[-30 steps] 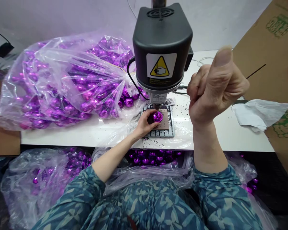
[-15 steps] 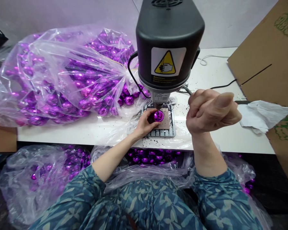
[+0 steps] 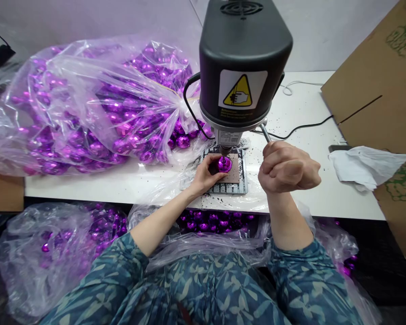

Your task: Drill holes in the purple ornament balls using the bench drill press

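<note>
Between the thumb and fingers of my left hand (image 3: 205, 175) is a shiny purple faceted ball (image 3: 225, 164), resting on a brown board (image 3: 235, 174) over the metal base plate (image 3: 242, 188) of a drill press (image 3: 245, 58). The drill's tip comes down onto the top of the ball. My right hand (image 3: 287, 167) is closed in a fist around the press's metal feed lever (image 3: 265, 132); the grip end is hidden inside the fingers. Dark shavings are scattered around the plate.
A large clear bag of purple balls (image 3: 88, 108) lies on the left of the white table (image 3: 328, 194). Below the table edge, an opened plastic bag holds more balls (image 3: 216, 221). At the right stand a cardboard box (image 3: 368, 81) and a crumpled white cloth (image 3: 365, 167).
My right hand has pulled the lever down and slightly left. The drill's tip has come down to the ball, which my left hand keeps in place. The view has shifted a little.
</note>
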### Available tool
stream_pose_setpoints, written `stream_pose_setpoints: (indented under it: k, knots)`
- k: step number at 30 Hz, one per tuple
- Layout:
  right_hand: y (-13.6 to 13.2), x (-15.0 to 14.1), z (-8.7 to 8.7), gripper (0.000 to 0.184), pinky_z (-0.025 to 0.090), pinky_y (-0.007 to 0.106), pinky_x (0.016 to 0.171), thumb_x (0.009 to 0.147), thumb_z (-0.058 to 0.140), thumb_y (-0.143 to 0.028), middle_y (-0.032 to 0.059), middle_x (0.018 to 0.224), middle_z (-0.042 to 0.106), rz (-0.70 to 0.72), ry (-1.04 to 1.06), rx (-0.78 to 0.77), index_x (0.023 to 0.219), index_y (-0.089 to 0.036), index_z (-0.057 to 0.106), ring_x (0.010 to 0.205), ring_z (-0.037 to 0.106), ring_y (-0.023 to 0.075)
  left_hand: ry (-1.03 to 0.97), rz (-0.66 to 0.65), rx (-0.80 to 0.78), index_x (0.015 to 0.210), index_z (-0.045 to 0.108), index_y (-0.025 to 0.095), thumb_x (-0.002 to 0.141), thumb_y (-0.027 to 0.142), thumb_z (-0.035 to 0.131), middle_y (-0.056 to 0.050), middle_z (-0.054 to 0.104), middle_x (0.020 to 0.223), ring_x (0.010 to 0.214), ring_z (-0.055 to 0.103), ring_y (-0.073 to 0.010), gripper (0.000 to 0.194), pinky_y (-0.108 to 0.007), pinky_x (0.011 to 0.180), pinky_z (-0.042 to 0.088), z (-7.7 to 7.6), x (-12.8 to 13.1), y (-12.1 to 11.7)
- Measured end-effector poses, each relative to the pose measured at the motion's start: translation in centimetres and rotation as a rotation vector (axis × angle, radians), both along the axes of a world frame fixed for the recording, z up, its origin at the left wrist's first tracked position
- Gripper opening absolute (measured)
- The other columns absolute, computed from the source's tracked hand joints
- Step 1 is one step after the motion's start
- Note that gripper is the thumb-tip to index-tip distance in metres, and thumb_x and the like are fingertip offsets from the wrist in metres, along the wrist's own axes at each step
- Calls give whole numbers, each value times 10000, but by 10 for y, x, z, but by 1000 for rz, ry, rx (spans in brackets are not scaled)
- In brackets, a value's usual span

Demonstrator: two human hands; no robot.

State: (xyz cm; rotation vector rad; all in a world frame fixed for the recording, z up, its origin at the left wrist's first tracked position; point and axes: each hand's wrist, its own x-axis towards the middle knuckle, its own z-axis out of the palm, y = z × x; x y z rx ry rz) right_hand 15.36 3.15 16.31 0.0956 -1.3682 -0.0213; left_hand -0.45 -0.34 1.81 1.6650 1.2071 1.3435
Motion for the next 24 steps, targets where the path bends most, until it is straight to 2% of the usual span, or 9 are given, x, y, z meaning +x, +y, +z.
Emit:
stream_pose_setpoints:
  k: [5,7,9,12,15,17,21,22,24]
  knots:
    - [-4,1,-9,492,206,221,317,953,455,-194,-71,342,286,-6,-21,-20,512,-179,240,281,280,44,42,13,3,1200,589,196,748,218,889,-96,712,1205,1127,703,-254,543,-451,1008,576,4,-1,-2]
    - [-8,0,-7,513,204,218,313,955,463,-189,-72,336,273,4,-21,-54,497,-175,230,277,281,44,40,9,9,1198,586,196,752,202,880,-94,711,1196,1118,703,-252,535,-451,1002,576,3,1,-1]
    - [-11,-2,4,510,187,212,312,961,464,-175,-76,344,265,9,13,-136,492,-170,264,278,270,34,49,12,21,1198,581,196,750,185,874,-94,705,1197,1117,698,-250,536,-451,1001,573,3,2,0]
    - [-9,-6,33,514,166,221,326,960,520,-223,-71,382,272,10,98,-320,486,-166,331,309,277,21,123,74,53,1184,575,198,742,172,866,-95,683,1199,1122,676,-257,530,-453,988,565,7,3,-4]
    - [-2,-10,60,494,220,224,354,907,614,-334,-72,401,230,57,144,-467,489,-173,405,327,330,30,283,133,87,1150,575,198,776,223,839,-90,662,1139,1068,653,-260,459,-442,927,563,20,-6,-24]
    - [2,-12,69,487,229,226,372,881,635,-355,-74,400,226,70,149,-509,488,-168,416,327,340,32,423,22,67,1127,579,204,798,278,829,-75,658,1078,1003,643,-252,420,-421,872,565,30,-18,-51]
    - [5,-12,70,506,235,238,394,892,619,-361,-70,393,226,58,143,-506,476,-168,405,333,344,37,727,-392,-6,1155,604,194,807,383,843,-86,675,1053,937,637,-267,463,-403,772,573,39,-43,-111]
    - [5,-11,69,511,236,240,394,897,616,-361,-68,393,230,51,141,-502,472,-167,408,337,346,38,790,-450,14,1173,612,187,820,408,831,-98,680,1058,927,637,-275,470,-413,758,573,39,-48,-120]
    - [5,-11,68,535,230,239,394,907,613,-350,-64,391,244,31,144,-491,455,-161,398,343,348,31,817,-470,94,1205,623,192,896,407,754,-107,693,1061,934,645,-277,399,-428,775,580,37,-58,-124]
